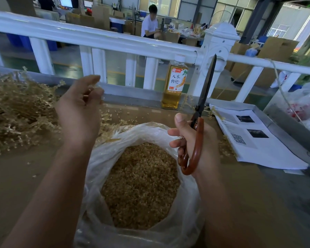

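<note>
Plastic bag (98, 169) full of cut tan bits (140, 185); right hand (207, 142) grips scissors (205, 90); left hand (79, 108) half-curled, hold unclear.

Scissors (198, 111): dull dark metal blades, shiny brown plastic handles. Bag (97, 167): thin, see-thru, crinkly plastic. Sheets (268, 151): matt paper. Rail (97, 38): shiny, smooth.

scissors (202, 104): dark blades shut together, tips pointing up and slightly right; reddish-brown handles gripped in the right hand (191, 145), above the bag's right rim.
bag (97, 176): clear thin plastic, mouth open and facing up, standing against the table's near edge.
bits (141, 185): short tan pieces filling the bag.
strands (16, 111): tangled pale-tan heap on the table, left of the bag.
</note>
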Demonstrator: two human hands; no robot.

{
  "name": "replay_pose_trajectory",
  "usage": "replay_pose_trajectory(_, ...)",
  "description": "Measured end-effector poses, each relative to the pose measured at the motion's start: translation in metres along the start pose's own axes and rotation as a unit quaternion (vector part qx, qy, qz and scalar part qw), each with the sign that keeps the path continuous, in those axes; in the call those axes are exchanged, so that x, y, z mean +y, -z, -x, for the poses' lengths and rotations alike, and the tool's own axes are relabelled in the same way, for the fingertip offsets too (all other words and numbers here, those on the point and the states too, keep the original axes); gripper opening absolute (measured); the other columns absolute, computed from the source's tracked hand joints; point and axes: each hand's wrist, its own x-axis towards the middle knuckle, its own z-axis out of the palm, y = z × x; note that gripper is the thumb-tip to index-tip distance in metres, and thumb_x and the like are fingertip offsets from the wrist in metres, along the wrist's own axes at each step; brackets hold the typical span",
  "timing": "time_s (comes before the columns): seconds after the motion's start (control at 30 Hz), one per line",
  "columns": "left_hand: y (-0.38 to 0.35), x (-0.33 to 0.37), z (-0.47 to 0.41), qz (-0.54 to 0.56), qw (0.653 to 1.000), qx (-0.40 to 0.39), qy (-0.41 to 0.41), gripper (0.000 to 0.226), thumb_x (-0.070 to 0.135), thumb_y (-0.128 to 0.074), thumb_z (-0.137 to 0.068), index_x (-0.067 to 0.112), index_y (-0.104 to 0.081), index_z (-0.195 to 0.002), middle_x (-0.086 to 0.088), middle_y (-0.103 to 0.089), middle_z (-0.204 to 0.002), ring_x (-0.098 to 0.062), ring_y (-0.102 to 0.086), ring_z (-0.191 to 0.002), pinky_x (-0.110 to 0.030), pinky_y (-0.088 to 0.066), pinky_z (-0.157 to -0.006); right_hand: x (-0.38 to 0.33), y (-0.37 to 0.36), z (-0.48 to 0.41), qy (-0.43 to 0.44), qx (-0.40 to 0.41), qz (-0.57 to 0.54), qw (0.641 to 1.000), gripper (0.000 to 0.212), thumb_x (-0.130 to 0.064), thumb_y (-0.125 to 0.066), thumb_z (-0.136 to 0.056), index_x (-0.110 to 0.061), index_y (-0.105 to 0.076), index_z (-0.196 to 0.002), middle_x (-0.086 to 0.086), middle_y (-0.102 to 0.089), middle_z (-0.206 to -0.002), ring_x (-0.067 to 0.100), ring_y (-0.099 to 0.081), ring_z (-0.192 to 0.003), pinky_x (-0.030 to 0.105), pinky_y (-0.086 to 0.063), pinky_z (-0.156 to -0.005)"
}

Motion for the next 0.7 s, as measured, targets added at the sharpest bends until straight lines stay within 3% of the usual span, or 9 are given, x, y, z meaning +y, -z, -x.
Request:
replay_pose_trajectory(0.2,-0.007,0.021,0.011,0.021,0.985,-0.166,-0.053,0.032,0.011,-0.062,-0.087,0.037,-0.060,-0.105,0.013,-0.065,-0.087,0.002,-0.061,-0.080,-0.019,-0.051,-0.076,0.004,-0.003,-0.001,-0.003,-0.033,0.061,0.998,0.030,-0.023,-0.072,-0.077,-0.003,-0.055,-0.090,-0.002,-0.071,-0.064,0.011,-0.064,-0.051,0.016,-0.046,-0.040)
replay_pose_trajectory(0.27,-0.012,0.026,0.018,0.032,0.974,-0.220,-0.039,0.030,0.010,-0.066,-0.083,0.038,-0.061,-0.094,0.013,-0.068,-0.082,0.000,-0.064,-0.073,-0.022,-0.053,-0.071,0.009,-0.007,-0.003,-0.001,-0.028,0.080,0.996,0.023,-0.018,-0.076,-0.074,-0.010,-0.055,-0.081,0.000,-0.069,-0.067,0.017,-0.067,-0.062,0.021,-0.052,-0.052)
replay_pose_trajectory(0.37,-0.023,0.032,0.030,0.042,0.959,-0.278,-0.043,0.022,0.008,-0.072,-0.076,0.024,-0.057,-0.076,0.006,-0.070,-0.074,-0.009,-0.066,-0.069,-0.024,-0.053,-0.066,0.016,-0.014,-0.005,0.000,-0.028,0.105,0.994,0.028,-0.010,-0.079,-0.069,-0.020,-0.053,-0.073,-0.008,-0.064,-0.070,0.013,-0.065,-0.067,0.028,-0.054,-0.068)
replay_pose_trajectory(0.5,-0.029,0.033,0.035,0.035,0.959,-0.273,-0.072,0.025,0.010,-0.075,-0.074,0.028,-0.056,-0.073,0.003,-0.067,-0.074,-0.009,-0.064,-0.067,-0.024,-0.052,-0.064,0.021,-0.018,-0.003,0.016,-0.033,0.123,0.992,0.034,-0.010,-0.081,-0.066,-0.024,-0.051,-0.070,-0.011,-0.060,-0.069,0.007,-0.060,-0.064,0.017,-0.049,-0.061)
replay_pose_trajectory(0.6,-0.029,0.034,0.034,0.062,0.960,-0.270,-0.042,0.022,0.013,-0.074,-0.075,0.030,-0.060,-0.078,0.004,-0.067,-0.076,-0.007,-0.065,-0.068,-0.020,-0.053,-0.064,0.024,-0.019,-0.003,0.014,-0.030,0.092,0.995,0.033,-0.009,-0.080,-0.069,-0.025,-0.051,-0.071,-0.003,-0.064,-0.072,0.018,-0.063,-0.068,0.029,-0.049,-0.064)
replay_pose_trajectory(0.7,-0.027,0.037,0.033,0.079,0.971,-0.225,-0.015,0.013,0.019,-0.069,-0.081,0.029,-0.060,-0.083,0.009,-0.065,-0.078,0.001,-0.060,-0.068,-0.010,-0.048,-0.061,0.023,-0.019,-0.002,0.015,-0.019,0.036,0.999,0.032,-0.006,-0.077,-0.071,-0.023,-0.050,-0.072,0.000,-0.066,-0.070,0.019,-0.067,-0.064,0.027,-0.052,-0.055)
